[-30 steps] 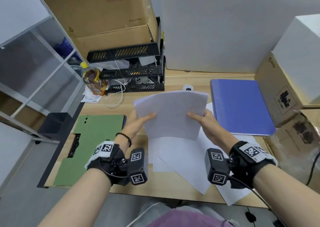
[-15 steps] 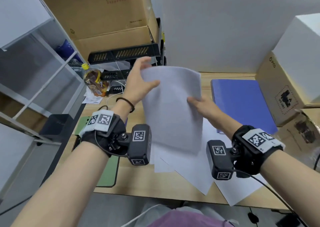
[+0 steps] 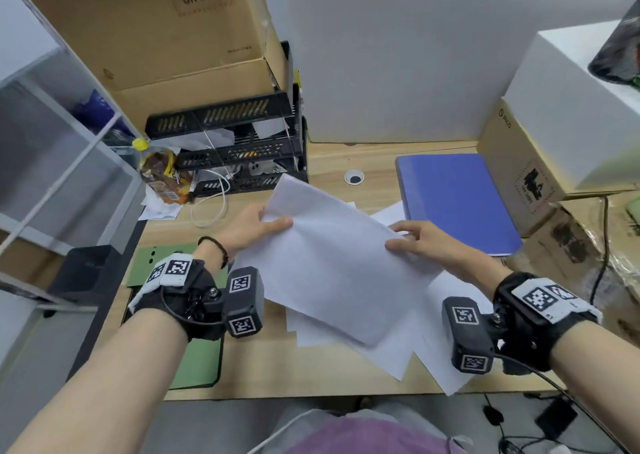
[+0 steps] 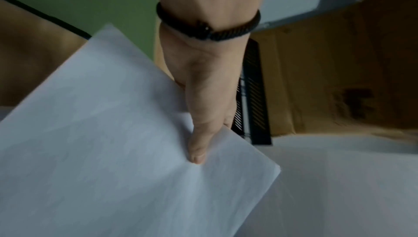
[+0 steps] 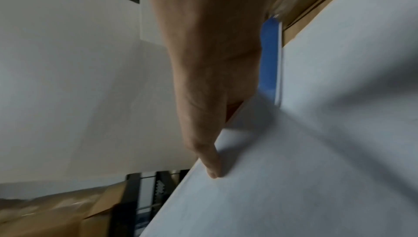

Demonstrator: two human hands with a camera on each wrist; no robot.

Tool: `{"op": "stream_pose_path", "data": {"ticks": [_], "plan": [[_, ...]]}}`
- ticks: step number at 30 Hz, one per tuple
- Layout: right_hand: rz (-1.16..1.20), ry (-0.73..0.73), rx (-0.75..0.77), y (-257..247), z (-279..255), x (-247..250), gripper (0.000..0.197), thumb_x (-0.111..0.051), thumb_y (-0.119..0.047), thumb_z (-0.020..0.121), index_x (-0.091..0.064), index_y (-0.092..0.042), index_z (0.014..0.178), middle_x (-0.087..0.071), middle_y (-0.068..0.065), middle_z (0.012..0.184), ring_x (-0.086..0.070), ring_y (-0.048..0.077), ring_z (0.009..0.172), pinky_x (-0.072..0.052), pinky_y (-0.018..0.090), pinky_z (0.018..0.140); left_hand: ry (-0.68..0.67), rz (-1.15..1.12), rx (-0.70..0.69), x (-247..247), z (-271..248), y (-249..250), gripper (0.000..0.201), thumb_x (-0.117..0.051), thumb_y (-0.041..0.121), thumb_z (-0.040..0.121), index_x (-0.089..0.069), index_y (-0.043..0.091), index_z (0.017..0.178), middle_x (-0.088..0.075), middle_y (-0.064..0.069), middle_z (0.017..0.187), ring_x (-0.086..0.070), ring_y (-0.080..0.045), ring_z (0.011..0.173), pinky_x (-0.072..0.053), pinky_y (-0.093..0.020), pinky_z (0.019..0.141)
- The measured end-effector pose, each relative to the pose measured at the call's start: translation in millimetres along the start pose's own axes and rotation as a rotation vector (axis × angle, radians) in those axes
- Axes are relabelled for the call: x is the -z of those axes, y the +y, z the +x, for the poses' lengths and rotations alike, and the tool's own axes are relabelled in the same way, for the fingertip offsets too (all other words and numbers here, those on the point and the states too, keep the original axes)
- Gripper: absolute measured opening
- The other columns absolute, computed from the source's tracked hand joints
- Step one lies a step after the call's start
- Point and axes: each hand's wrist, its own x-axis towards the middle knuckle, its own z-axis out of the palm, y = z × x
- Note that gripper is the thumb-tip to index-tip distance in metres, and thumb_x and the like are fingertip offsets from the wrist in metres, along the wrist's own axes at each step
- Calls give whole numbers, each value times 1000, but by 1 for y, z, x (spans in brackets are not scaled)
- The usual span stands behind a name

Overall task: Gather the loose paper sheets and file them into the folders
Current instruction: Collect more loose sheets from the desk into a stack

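Both hands hold a stack of white paper sheets (image 3: 332,263) above the desk, tilted with its far corner toward the black trays. My left hand (image 3: 263,223) pinches its left edge, thumb on top (image 4: 196,151). At the right edge my right hand (image 3: 408,237) pinches the same stack, thumb on top (image 5: 210,167). More loose sheets (image 3: 391,353) lie fanned on the desk beneath. A blue folder (image 3: 453,201) lies shut at the right. The green folder (image 3: 197,363) lies at the left, partly hidden by my left wrist.
A black stacked letter tray (image 3: 235,152) stands at the back with a cardboard box (image 3: 166,28) on top. A bottle (image 3: 162,173) and a white cable (image 3: 214,204) lie beside it. Boxes (image 3: 540,163) crowd the right side. A cable hole (image 3: 354,177) sits in the desk.
The stack stood upright and high half a second ago; now it has come down and lies flatter, turned diagonally. My left hand dropped from the top edge to the left edge.
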Motion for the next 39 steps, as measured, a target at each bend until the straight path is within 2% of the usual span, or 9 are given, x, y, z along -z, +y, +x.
{"op": "stream_pose_path", "data": {"ticks": [5, 8, 11, 14, 20, 24, 29, 34, 39], "plan": [[146, 42, -116, 54, -2, -9, 27, -65, -25, 90, -66, -15, 116, -74, 5, 111, -69, 26, 103, -49, 38, 100, 106, -138, 117, 5, -11, -57, 25, -66, 30, 87, -65, 18, 109, -74, 3, 100, -71, -19, 93, -54, -35, 82], [204, 35, -122, 58, 3, -15, 30, -62, -28, 93, -62, -16, 121, -72, 2, 115, -69, 22, 104, -49, 39, 101, 195, -336, 147, -3, -16, -67, 24, -68, 24, 87, -65, 18, 110, -71, -4, 111, -65, -29, 108, -48, -47, 98], [246, 127, -78, 39, 12, -18, 29, -59, -23, 95, -59, -11, 121, -73, 2, 110, -70, 21, 99, -54, 39, 92, 221, -452, 88, -13, -18, -50, 25, -64, 18, 90, -63, 16, 115, -69, -9, 117, -65, -31, 108, -50, -48, 96], [291, 203, 56, -1, 20, -13, 20, -52, -14, 98, -62, -12, 115, -71, -3, 99, -70, 10, 82, -53, 20, 65, 289, -480, -28, -11, -15, -18, 29, -63, 18, 91, -61, 14, 119, -68, -5, 118, -66, -23, 105, -51, -42, 94], [362, 291, 232, -47, 24, -1, 17, -56, -10, 95, -64, -21, 105, -70, -5, 103, -68, 9, 89, -52, 21, 74, 332, -522, -219, -2, -14, 11, 36, -68, 5, 83, -59, 17, 116, -66, -7, 117, -63, -19, 106, -52, -34, 90], [272, 130, 93, 10, 21, -16, 27, -56, -11, 94, -63, -26, 115, -69, -6, 111, -63, 14, 102, -47, 24, 83, 226, -488, 20, -25, -17, -50, 59, -74, 7, 68, -57, 22, 123, -66, -5, 119, -58, -27, 117, -48, -41, 97], [188, 88, -81, 53, 21, -29, 34, -60, -26, 95, -58, -28, 129, -63, -8, 123, -54, 16, 118, -35, 27, 87, 257, -324, 198, -48, -17, -91, 41, -67, 8, 82, -63, 27, 119, -67, 3, 116, -59, -20, 115, -41, -40, 106], [173, 173, 66, 14, 34, -22, 28, -47, -16, 99, -58, -32, 119, -64, -9, 99, -59, 13, 89, -45, 16, 69, 290, -379, 87, -37, -9, -50, 39, -56, 0, 85, -62, 17, 120, -65, -8, 122, -59, -27, 116, -46, -38, 96], [317, 242, 122, 2, 40, -11, 29, -52, -13, 97, -60, -24, 122, -68, -5, 113, -63, 13, 101, -49, 24, 81, 366, -463, 19, -28, -16, -39, 32, -59, 0, 76, -68, 20, 98, -68, -6, 108, -61, -21, 102, -46, -36, 92]]}}
